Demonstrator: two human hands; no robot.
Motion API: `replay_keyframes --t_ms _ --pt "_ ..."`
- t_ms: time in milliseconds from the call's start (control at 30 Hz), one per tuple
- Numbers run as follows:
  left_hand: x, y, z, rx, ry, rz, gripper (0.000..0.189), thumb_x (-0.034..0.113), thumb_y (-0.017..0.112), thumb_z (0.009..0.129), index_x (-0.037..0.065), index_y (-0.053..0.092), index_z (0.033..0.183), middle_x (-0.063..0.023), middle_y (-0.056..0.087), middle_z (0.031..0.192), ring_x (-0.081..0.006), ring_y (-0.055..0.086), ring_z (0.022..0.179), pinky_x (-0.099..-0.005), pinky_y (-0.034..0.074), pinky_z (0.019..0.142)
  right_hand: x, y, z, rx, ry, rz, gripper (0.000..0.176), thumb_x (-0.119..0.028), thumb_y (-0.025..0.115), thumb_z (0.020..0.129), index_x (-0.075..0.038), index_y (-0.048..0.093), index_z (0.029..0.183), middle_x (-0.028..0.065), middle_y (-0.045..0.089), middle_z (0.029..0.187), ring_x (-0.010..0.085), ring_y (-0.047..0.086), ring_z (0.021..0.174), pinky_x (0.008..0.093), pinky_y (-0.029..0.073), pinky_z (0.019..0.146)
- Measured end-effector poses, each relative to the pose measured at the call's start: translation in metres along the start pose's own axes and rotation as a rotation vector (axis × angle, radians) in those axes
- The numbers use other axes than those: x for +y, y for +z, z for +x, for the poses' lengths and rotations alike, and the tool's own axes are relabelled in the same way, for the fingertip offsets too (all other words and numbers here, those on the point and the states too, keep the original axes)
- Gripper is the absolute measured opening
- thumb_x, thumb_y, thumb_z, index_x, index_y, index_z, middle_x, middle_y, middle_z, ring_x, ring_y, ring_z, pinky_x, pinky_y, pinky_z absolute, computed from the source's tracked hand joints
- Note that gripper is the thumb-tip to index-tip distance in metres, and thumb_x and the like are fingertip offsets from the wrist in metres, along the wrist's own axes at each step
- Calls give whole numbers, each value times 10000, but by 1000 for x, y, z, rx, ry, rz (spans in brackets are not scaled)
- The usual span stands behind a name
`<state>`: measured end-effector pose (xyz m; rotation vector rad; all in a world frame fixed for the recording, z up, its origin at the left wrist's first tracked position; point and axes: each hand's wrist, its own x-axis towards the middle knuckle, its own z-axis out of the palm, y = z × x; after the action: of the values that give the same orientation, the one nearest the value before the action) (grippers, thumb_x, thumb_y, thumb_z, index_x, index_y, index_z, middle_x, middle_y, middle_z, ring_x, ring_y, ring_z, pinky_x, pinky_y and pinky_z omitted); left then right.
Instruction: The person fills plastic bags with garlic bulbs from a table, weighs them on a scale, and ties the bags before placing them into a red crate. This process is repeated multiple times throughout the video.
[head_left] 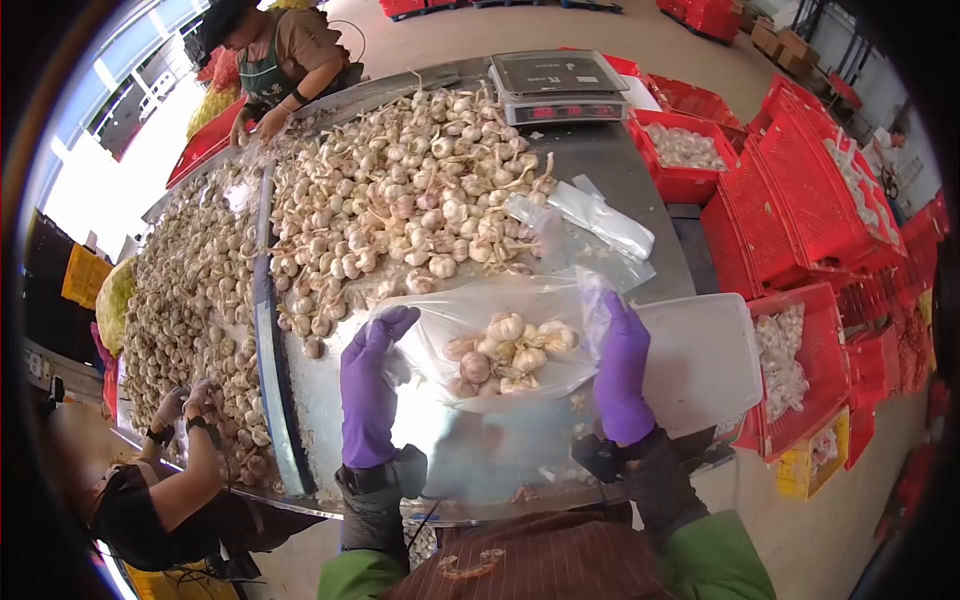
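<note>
A clear plastic bag (440, 325) with several garlic bulbs (507, 328) inside is stretched between my two purple-gloved hands above the metal table (480, 450). At its left end my left hand (370, 375) has its fingers closed round the bunched plastic. My right hand (622, 365) grips the other end, fingers curled over the film. Just beyond the bag lies a big heap of loose garlic (400, 200). A stack of flat plastic bags (603, 222) rests to the right of the heap. By my right hand is a translucent plastic tray (700, 360).
A digital scale (555, 85) stands at the table's far end. Red crates (790, 200) stack up on the right, some holding bagged garlic (780, 360). A metal divider (275, 380) separates a second garlic heap (190, 320), where two co-workers (180, 490) work.
</note>
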<state>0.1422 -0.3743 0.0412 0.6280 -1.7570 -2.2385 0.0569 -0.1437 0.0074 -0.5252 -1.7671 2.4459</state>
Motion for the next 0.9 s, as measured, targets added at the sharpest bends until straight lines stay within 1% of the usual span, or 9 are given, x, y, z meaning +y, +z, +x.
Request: replay_keyframes --t_ms 133,333,467,533,633,733,767,800,900 --pt "13 79 -32 -104 93 -28 309 258 398 914 35 580 1026 -52 623 1021 -46 422 506 -164 365 514 -82 -71 -2 59 -167 -112 266 -235 545 846 -19 608 988 10 544 706 67 417 468 220 441 456" --pt "-42 196 -45 -372 -66 -116 289 241 426 909 21 577 1021 -85 631 984 -60 524 601 -175 417 580 -95 -192 50 147 -262 -165 298 -280 549 845 0 610 926 9 508 639 69 398 467 213 395 477" --pt "-82 189 -12 -698 132 -157 424 202 517 847 21 441 1224 -73 500 1206 -159 508 994 -260 425 823 -80 -245 78 278 -224 -418 293 -277 547 853 9 609 861 1 475 608 79 411 543 235 373 530" --pt "-83 147 30 -458 143 110 569 208 628 758 29 407 1252 -84 421 1281 -226 400 1152 -325 336 947 -71 -262 78 396 -137 -432 281 -262 545 856 11 608 840 -8 458 607 77 405 570 237 365 545" --pt "-133 44 137 577 477 1157 665 408 725 630 28 518 1135 -224 443 1216 -331 364 1177 -407 292 974 -66 -289 83 378 -161 -371 281 -259 536 861 -11 578 734 -31 407 603 63 349 573 236 332 520" --pt "-178 -82 231 403 191 1526 771 470 713 619 35 469 1207 -249 470 1178 -341 444 1098 -418 365 916 -78 -276 74 324 -134 -360 316 -253 538 851 -15 510 645 -29 385 541 47 341 542 254 315 476" --pt "-155 -47 208 265 51 1022 658 409 669 662 109 484 1217 -242 474 1181 -326 524 969 -351 419 829 -81 -277 73 303 -86 -356 294 -257 542 847 -9 555 690 -21 445 556 45 374 549 252 349 496" --pt "-141 -28 200 85 -11 1222 688 430 669 661 43 482 1198 -226 537 1106 -289 546 953 -340 419 831 -83 -273 74 291 -150 -278 272 -249 551 846 7 606 773 -17 518 594 47 416 562 244 383 520" --pt "-185 -23 232 93 216 1425 592 340 652 709 -25 481 1143 -188 587 987 -274 562 882 -365 449 759 -84 -271 77 284 -194 -218 260 -232 562 847 18 627 879 -24 565 652 49 452 591 232 404 543"
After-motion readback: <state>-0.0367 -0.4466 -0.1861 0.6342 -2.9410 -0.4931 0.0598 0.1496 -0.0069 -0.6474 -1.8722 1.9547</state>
